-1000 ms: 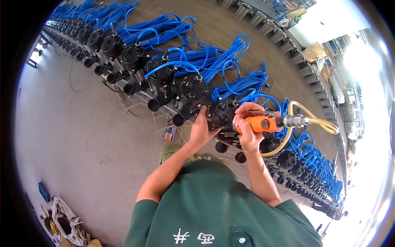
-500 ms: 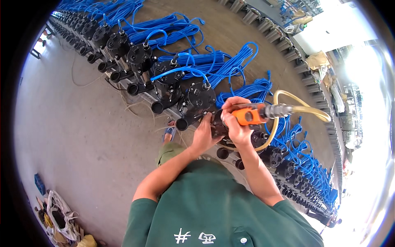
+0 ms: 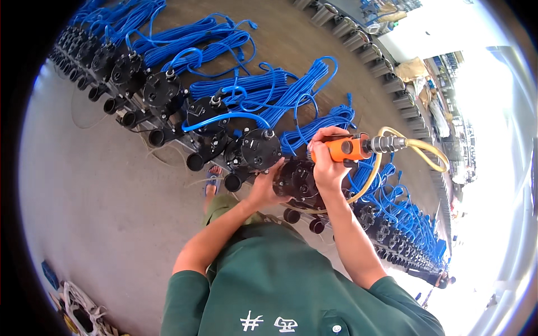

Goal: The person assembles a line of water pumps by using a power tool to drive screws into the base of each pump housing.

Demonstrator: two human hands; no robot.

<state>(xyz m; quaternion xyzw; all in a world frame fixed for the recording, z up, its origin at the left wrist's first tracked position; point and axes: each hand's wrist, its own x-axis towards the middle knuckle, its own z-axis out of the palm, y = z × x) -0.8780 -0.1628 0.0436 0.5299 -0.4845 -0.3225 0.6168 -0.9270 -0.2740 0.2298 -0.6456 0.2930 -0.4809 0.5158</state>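
Observation:
In my right hand (image 3: 329,159) is an orange air-powered driver (image 3: 347,148), gripped by its body with the fingers wrapped round it. A metal fitting (image 3: 384,144) at its back end joins a yellow air hose (image 3: 430,159). The tool's front end is hidden behind the hand. My left hand (image 3: 264,189) is closed against the near-left side of a black pump (image 3: 297,179), fingers reaching up beside it and thumb below. Just left of that hand stands another black pump (image 3: 261,150) with a round lid and a blue cable. The driver is above and right of the held pump.
A long row of similar black pumps (image 3: 162,95) runs diagonally from upper left to lower right. Coiled blue cables (image 3: 302,84) lie behind them. Metal cylinders (image 3: 381,67) line the far side. The hose loops beside my right forearm. A white sack (image 3: 84,302) lies at lower left.
My right hand has drawn the driver rightward, away from my left hand, uncovering more of the pump's top. The left hand stays at the pump. The whole view has shifted, with the pumps sliding left.

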